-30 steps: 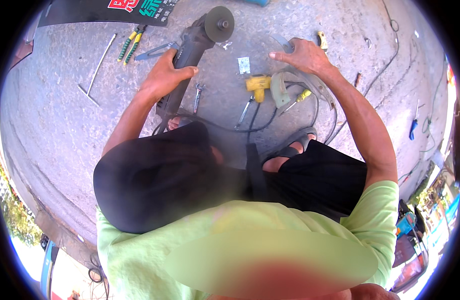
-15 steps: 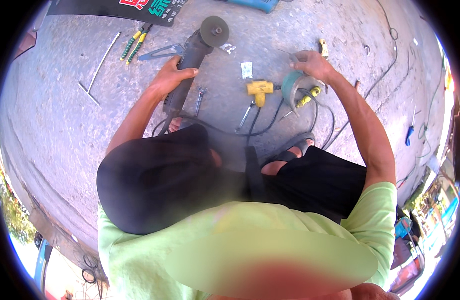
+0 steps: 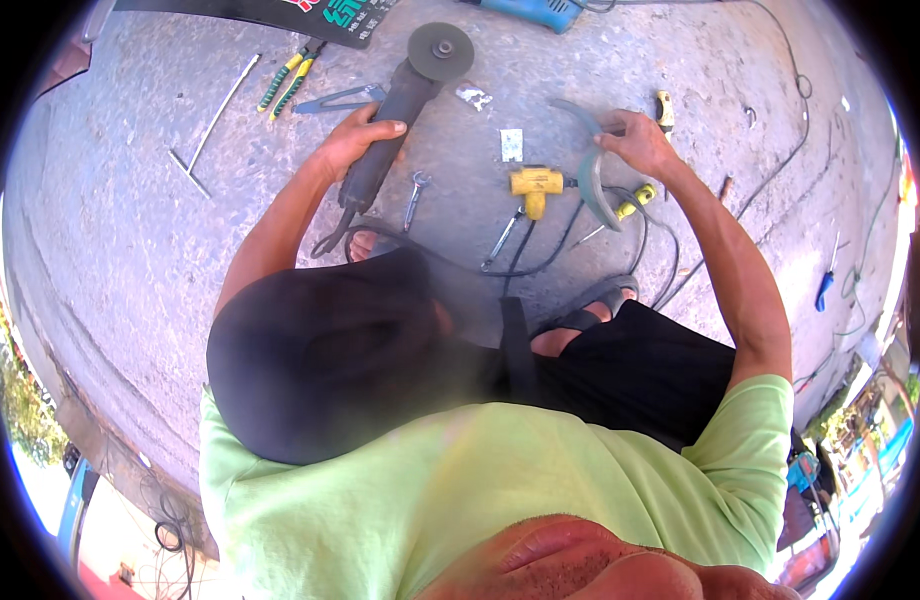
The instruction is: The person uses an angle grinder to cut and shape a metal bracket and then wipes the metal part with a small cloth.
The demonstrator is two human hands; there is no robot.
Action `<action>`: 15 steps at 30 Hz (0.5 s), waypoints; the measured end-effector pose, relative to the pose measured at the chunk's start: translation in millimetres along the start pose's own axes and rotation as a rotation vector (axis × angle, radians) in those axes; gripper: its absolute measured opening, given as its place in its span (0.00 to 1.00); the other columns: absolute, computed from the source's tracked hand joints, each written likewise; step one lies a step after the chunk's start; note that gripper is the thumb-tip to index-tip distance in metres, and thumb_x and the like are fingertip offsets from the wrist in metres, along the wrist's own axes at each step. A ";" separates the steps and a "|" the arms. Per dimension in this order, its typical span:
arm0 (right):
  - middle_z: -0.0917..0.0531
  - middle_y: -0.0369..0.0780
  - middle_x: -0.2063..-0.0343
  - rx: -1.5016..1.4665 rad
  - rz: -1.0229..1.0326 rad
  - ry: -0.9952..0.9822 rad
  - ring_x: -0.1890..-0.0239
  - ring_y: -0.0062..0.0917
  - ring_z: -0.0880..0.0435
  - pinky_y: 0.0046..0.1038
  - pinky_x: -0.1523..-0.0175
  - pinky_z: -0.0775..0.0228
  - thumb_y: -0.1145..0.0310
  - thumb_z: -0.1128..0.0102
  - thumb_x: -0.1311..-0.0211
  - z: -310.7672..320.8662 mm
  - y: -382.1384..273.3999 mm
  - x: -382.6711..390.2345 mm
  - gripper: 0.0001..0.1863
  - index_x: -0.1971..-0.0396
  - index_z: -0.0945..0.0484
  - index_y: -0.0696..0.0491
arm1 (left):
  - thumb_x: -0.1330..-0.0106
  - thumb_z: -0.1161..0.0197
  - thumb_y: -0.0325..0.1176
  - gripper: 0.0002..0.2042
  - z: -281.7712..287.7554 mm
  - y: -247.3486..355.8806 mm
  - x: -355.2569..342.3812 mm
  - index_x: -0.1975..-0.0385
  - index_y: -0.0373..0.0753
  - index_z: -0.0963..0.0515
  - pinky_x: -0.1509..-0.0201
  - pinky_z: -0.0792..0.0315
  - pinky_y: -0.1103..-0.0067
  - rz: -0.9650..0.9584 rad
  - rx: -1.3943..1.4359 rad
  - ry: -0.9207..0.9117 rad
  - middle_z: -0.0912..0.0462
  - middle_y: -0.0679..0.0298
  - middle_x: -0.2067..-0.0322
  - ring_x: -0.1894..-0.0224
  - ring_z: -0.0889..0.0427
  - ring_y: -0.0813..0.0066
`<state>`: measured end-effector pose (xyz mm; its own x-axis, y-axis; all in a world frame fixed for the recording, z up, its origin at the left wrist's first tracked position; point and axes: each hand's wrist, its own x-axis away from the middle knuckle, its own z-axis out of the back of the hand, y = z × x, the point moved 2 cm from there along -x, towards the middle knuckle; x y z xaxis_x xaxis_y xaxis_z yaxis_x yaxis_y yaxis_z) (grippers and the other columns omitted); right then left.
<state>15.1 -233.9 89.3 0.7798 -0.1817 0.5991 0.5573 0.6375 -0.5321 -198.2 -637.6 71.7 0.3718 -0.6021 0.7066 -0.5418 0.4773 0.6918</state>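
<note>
My left hand is wrapped round the dark body of an angle grinder. A grey disc sits on the grinder's far end, and its cord trails from the near end. On the right, my right hand grips a curved green guard, now seen edge-on and a little blurred. The guard hangs over the ground beside a yellow T-shaped plug splitter and a yellow-handled screwdriver.
Two wrenches, one chrome wrench and another wrench, lie before my feet. Pliers, a T-handle wrench and a flat bracket-like piece lie left. A blue power tool is far ahead; black cables cross the ground.
The guard in my right hand has turned from a rounder view to a thin curved edge. The whole scene has shifted slightly right in view; my left hand keeps its hold on the grinder.
</note>
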 end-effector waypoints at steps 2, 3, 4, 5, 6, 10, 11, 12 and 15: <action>0.11 0.49 0.54 0.041 -0.006 0.001 0.50 0.37 0.12 0.34 0.42 0.22 0.58 0.32 0.39 0.6 -4.0 0.0 0.26 0.46 0.17 0.59 | 0.38 0.28 0.44 0.30 1.2 1.5 1.8 0.43 0.31 0.29 0.63 0.20 0.73 0.004 0.062 -0.024 0.19 0.56 0.60 0.64 0.14 0.69; 0.11 0.49 0.55 0.061 -0.009 0.002 0.51 0.38 0.11 0.35 0.43 0.22 0.57 0.32 0.39 0.9 -6.4 0.5 0.25 0.47 0.17 0.59 | 0.37 0.29 0.44 0.30 2.4 1.6 2.6 0.42 0.31 0.29 0.62 0.19 0.73 0.013 0.048 -0.017 0.19 0.57 0.59 0.63 0.14 0.69; 0.11 0.49 0.55 0.077 -0.017 -0.001 0.51 0.38 0.11 0.35 0.43 0.22 0.57 0.32 0.39 0.7 -6.7 1.2 0.25 0.47 0.17 0.58 | 0.36 0.29 0.44 0.30 4.1 1.3 3.5 0.41 0.31 0.29 0.60 0.19 0.74 0.021 0.033 -0.009 0.19 0.57 0.59 0.62 0.14 0.70; 0.11 0.49 0.55 0.094 -0.022 -0.004 0.51 0.38 0.11 0.35 0.43 0.22 0.56 0.33 0.39 0.7 -7.3 1.1 0.25 0.47 0.16 0.58 | 0.35 0.30 0.44 0.30 6.5 1.2 5.0 0.40 0.32 0.29 0.59 0.18 0.74 0.028 0.018 0.001 0.19 0.57 0.58 0.61 0.15 0.70; 0.11 0.49 0.55 0.111 -0.027 -0.006 0.52 0.39 0.11 0.35 0.44 0.22 0.56 0.33 0.39 0.7 -8.0 0.7 0.25 0.48 0.16 0.58 | 0.36 0.30 0.45 0.29 11.8 -2.3 5.0 0.41 0.31 0.28 0.59 0.19 0.74 0.025 -0.047 0.038 0.18 0.57 0.58 0.61 0.15 0.71; 0.11 0.49 0.56 0.121 -0.022 0.000 0.52 0.40 0.11 0.36 0.45 0.22 0.56 0.33 0.38 -0.3 -10.0 0.7 0.24 0.49 0.16 0.57 | 0.36 0.29 0.48 0.27 21.9 -11.3 9.8 0.46 0.31 0.22 0.57 0.23 0.77 -0.034 -0.297 0.209 0.17 0.58 0.58 0.61 0.17 0.75; 0.11 0.49 0.56 0.130 -0.025 0.001 0.53 0.40 0.11 0.36 0.45 0.22 0.56 0.33 0.38 -0.4 -11.3 0.6 0.23 0.49 0.15 0.57 | 0.37 0.28 0.49 0.27 21.8 -10.5 13.6 0.48 0.32 0.20 0.57 0.24 0.78 -0.060 -0.357 0.261 0.17 0.58 0.58 0.61 0.18 0.76; 0.11 0.49 0.56 0.139 -0.029 0.002 0.53 0.40 0.11 0.36 0.45 0.22 0.56 0.33 0.38 -0.6 -12.7 0.5 0.23 0.50 0.15 0.57 | 0.37 0.28 0.50 0.28 22.2 -9.9 14.9 0.48 0.31 0.20 0.55 0.24 0.77 -0.050 -0.408 0.270 0.17 0.58 0.57 0.60 0.18 0.74; 0.11 0.49 0.57 0.157 -0.053 0.013 0.54 0.41 0.11 0.37 0.46 0.22 0.56 0.34 0.38 -0.4 -17.2 1.3 0.23 0.51 0.15 0.57 | 0.38 0.28 0.52 0.30 21.4 -5.6 18.4 0.48 0.30 0.18 0.49 0.24 0.74 -0.092 -0.602 0.315 0.16 0.55 0.55 0.55 0.16 0.69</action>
<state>6.7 -245.5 99.1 0.7548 -0.2266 0.6155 0.5466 0.7360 -0.3995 -204.5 -665.1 77.6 0.6471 -0.4860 0.5873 -0.0179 0.7605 0.6491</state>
